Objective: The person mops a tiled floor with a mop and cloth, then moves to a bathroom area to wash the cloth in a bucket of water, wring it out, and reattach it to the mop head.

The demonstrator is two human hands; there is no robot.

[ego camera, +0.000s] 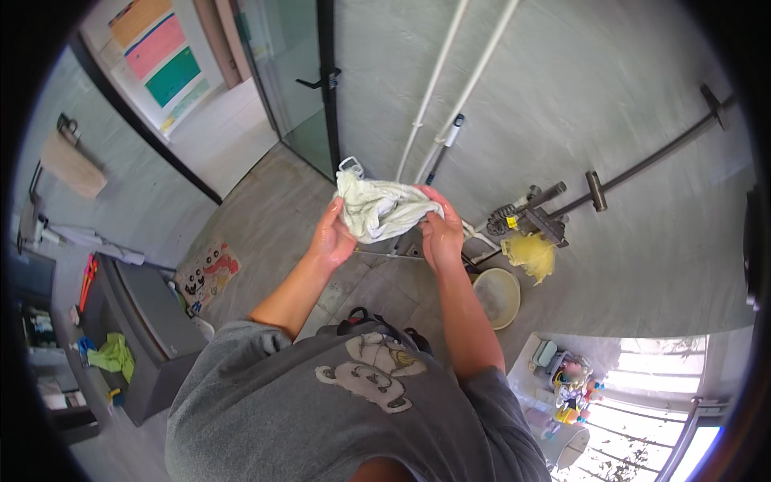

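A crumpled, pale green-white cloth (382, 208) is held up between both hands in front of me. My left hand (332, 240) grips its left end, thumb on the cloth. At the right end my right hand (441, 232) pinches a fold, with the fingers behind it. Both hands look wet. Below and to the right of the cloth, a cream-coloured basin (497, 298) stands on the tiled floor near the wall. A yellow mesh bath sponge (530, 254) hangs close above the basin.
White pipes (430, 99) run along the grey wall, with a long-handled tool beside them. A glass door (301, 114) stands ahead. A patterned mat (209, 274) lies on the floor at left, near a grey vanity (156, 307) with a green cloth (113, 356). Shower fittings (542, 220) project at right.
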